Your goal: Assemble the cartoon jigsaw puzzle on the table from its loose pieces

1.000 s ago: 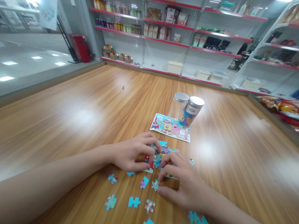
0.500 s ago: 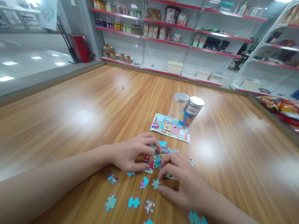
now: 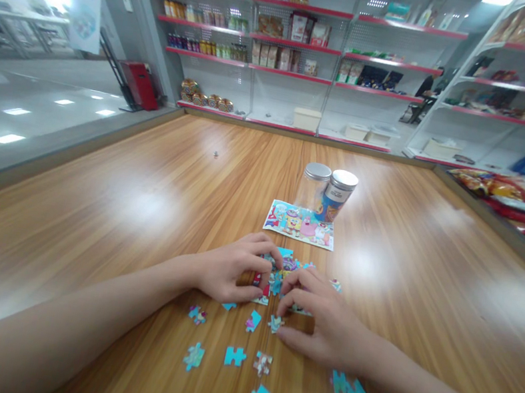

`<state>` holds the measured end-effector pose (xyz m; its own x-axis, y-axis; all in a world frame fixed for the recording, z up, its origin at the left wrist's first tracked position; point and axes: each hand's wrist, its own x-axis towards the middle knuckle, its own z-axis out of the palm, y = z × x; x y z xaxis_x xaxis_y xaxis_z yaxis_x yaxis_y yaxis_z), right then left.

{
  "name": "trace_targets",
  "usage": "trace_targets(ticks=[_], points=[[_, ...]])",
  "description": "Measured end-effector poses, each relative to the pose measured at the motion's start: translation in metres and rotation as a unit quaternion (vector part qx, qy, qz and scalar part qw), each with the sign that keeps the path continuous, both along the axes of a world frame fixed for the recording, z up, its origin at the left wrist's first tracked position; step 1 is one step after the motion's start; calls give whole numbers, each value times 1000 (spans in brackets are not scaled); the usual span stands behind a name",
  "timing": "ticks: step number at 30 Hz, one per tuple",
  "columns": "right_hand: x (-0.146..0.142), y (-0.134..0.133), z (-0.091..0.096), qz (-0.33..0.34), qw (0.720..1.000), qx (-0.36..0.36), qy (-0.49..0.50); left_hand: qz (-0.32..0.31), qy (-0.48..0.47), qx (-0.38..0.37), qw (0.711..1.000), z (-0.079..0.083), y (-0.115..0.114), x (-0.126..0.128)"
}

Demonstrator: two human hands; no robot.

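My left hand (image 3: 232,269) and my right hand (image 3: 322,319) curl over a partly joined jigsaw puzzle (image 3: 281,280) on the wooden table (image 3: 137,215). The left fingertips rest on its left side, and the right fingers reach its right side, hiding much of it. A loose jigsaw piece (image 3: 275,324) lies beside my right thumb. Several other blue-edged pieces (image 3: 235,356) are scattered nearer me. A cartoon picture card (image 3: 301,225) lies beyond the puzzle, backed by a clear jar (image 3: 313,186) and a printed jar (image 3: 338,196), both with silver lids.
Red-edged white shelves of packaged goods (image 3: 294,46) stand beyond the far table edge. Snack bags (image 3: 506,199) are piled past the right edge. A tiny object (image 3: 216,154) sits far out on the table. A red box (image 3: 140,85) stands on the floor at left.
The loose piece by my right thumb has shifted slightly to the right. Both hands stay almost where they were, and the other pieces have not visibly moved.
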<state>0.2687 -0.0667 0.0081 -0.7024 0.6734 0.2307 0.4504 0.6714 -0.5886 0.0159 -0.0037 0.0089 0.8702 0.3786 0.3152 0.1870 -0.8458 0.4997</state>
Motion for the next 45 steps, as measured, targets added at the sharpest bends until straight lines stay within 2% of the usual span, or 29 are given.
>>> trace_targets(ticks=[6, 13, 18, 33, 45], points=[[-1, 1, -6, -7, 1000, 15, 26, 1, 1, 6, 1000, -1, 1, 0], [-3, 3, -12, -88, 995, 8, 36, 1, 2, 8, 1000, 1, 1, 0], [-4, 3, -14, -104, 994, 7, 29, -1, 2, 6, 1000, 1, 0, 1], [-3, 3, -16, -93, 994, 42, 44, -3, 8, 2, 1000, 3, 0, -1], [-3, 4, -15, -92, 994, 38, 40, -5, 9, 5, 1000, 2, 0, -1]])
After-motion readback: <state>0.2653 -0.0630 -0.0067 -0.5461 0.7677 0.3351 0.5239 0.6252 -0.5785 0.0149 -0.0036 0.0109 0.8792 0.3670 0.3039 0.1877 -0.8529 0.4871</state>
